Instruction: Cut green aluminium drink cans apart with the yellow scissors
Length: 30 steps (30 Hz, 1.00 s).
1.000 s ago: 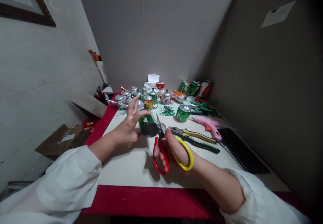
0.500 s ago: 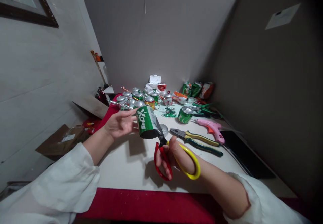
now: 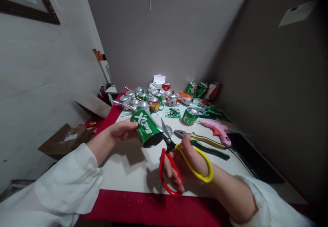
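Note:
My left hand (image 3: 124, 130) grips a cut green drink can piece (image 3: 147, 130) by its left end, thumb on the printed side. The piece is curled like a tube and tilted, its dark open end toward the lower right. My right hand (image 3: 188, 158) has its thumb and fingers through the handles of scissors (image 3: 169, 144), one red and one yellow. The handles are spread and the blades parted; one blade points up beside the can piece's edge, the other lies partly hidden at it. Behind the blades is a small clear round dish (image 3: 167, 130).
Right of my hands lie combination pliers (image 3: 202, 143), a pink glue gun (image 3: 216, 128) and a black flat panel (image 3: 249, 157). Farther back stand a green can bottom (image 3: 190, 116), green shreds (image 3: 173, 113), several small can teapots (image 3: 154, 104), a wipes pack (image 3: 159, 87) and crushed cans (image 3: 202, 89).
The can piece has turned and tilted in my left hand, whose thumb now presses on its front. The scissors have shifted slightly right and down, and their blades and handles have opened wider.

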### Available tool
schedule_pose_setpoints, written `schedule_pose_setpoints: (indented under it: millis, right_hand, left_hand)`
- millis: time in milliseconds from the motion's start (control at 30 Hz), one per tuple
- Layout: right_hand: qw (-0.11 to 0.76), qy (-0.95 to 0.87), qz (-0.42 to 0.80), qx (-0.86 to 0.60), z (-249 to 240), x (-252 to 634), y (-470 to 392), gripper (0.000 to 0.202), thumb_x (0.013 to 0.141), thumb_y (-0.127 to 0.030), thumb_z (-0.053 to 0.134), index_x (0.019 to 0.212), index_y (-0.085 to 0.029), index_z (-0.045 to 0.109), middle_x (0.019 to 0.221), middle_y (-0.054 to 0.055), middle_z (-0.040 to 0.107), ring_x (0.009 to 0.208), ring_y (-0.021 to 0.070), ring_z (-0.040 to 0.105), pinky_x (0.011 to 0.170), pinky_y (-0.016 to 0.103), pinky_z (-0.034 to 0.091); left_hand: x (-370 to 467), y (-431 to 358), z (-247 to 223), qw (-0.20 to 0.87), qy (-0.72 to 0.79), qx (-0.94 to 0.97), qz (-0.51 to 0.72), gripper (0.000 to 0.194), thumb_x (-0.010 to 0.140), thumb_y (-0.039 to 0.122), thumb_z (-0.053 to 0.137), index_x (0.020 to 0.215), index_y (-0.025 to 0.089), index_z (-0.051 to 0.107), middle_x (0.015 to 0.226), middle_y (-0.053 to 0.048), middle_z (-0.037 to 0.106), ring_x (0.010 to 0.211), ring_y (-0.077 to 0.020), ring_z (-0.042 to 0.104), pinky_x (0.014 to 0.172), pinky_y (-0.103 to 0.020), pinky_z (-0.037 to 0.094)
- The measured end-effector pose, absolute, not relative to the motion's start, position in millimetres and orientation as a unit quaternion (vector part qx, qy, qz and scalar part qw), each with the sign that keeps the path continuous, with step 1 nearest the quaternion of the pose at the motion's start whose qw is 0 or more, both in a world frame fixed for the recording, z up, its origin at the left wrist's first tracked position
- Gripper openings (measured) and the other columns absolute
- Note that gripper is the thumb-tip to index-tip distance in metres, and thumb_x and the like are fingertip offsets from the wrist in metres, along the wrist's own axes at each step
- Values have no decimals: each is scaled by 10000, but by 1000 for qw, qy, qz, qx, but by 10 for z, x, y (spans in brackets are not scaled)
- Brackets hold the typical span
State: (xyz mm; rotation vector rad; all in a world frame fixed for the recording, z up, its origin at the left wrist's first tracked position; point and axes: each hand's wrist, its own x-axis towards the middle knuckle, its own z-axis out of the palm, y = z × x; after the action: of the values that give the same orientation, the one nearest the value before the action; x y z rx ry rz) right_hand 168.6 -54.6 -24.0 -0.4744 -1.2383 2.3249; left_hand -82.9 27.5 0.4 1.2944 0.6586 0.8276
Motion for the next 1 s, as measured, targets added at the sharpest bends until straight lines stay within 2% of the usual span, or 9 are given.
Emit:
schedule_pose_setpoints:
  millis: [100, 200, 300, 400, 467, 600, 800, 933, 1000]
  right_hand:
    - [239, -422, 856, -177, -204, 1707, -498, 1018, 707, -957, 109, 636, -92, 641, 397, 15, 503, 297, 124, 484, 314, 224, 392]
    - [240, -415, 859, -182, -209, 1712, -484, 1009, 695, -966, 151, 615, -88, 643, 390, 17, 504, 298, 124, 492, 315, 221, 402]
    - [208, -428, 860, -183, -231, 1707, -504, 1015, 691, -967, 135, 607, -92, 641, 384, 22, 513, 277, 118, 474, 313, 224, 395]
    - [174, -465, 850, -176, -235, 1700, -522, 1034, 672, -972, 75, 617, -104, 634, 389, 23, 521, 269, 108, 446, 308, 218, 361]
    - [166, -483, 841, -179, -232, 1699, -516, 1046, 662, -968, 17, 634, -116, 624, 396, 11, 507, 279, 104, 431, 316, 223, 353]
    - [180, -535, 798, -211, -241, 1735, -454, 1036, 647, -972, 13, 707, -126, 609, 458, -17, 475, 351, 108, 445, 385, 238, 370]
    - [219, -684, 653, -241, -175, 1843, -371, 985, 693, -958, 175, 908, -115, 635, 687, 23, 529, 602, 146, 516, 598, 282, 420]
    - [357, -738, 412, -398, -97, 1829, -336, 790, 787, -873, 323, 917, -148, 609, 767, 38, 537, 683, 174, 495, 653, 309, 410]
    - [348, -760, 314, -451, -86, 1815, -307, 678, 824, -792, 389, 901, -154, 605, 795, 49, 542, 707, 192, 504, 666, 325, 403]
  left_hand:
    - [-803, 268, 57, 619, 305, 642, 335, 867, 533, 392, 894, 1310, 206, 555, 1192, -154, 693, 1074, -366, 674, 880, -472, 570]
    - [-752, 242, 100, 435, 331, 761, 349, 1210, 552, 355, 889, 1538, 302, 190, 1557, -163, 347, 1397, -383, 396, 1100, -546, 397]
    - [-710, 175, 139, 201, 353, 848, 341, 1215, 612, 262, 844, 1560, 314, 87, 1640, -119, 127, 1506, -387, 47, 1190, -628, 82]
    - [-677, 93, 192, 90, 331, 892, 295, 1074, 625, 130, 769, 1528, 325, 220, 1616, -90, 236, 1493, -389, -129, 1134, -681, -123]
    - [-660, 57, 231, 76, 314, 908, 266, 891, 625, 103, 732, 1427, 300, 397, 1526, -103, 413, 1503, -391, -53, 1114, -686, -165]
    - [-665, 70, 284, 68, 320, 906, 270, 589, 623, 158, 732, 1176, 231, 543, 1243, -105, 635, 1421, -385, 353, 1132, -653, -152]
    - [-786, 182, 284, 17, 393, 854, 341, 601, 558, 352, 819, 1078, 176, 574, 1167, -154, 670, 1198, -386, 586, 1114, -621, 267]
    - [-724, 179, 241, 35, 395, 835, 381, 662, 560, 361, 834, 1129, 139, 581, 1138, -170, 675, 1068, -334, 644, 963, -506, 484]
    - [-644, 161, 203, 57, 390, 831, 392, 634, 564, 355, 835, 1108, 139, 593, 1102, -149, 679, 1009, -302, 660, 898, -447, 529]
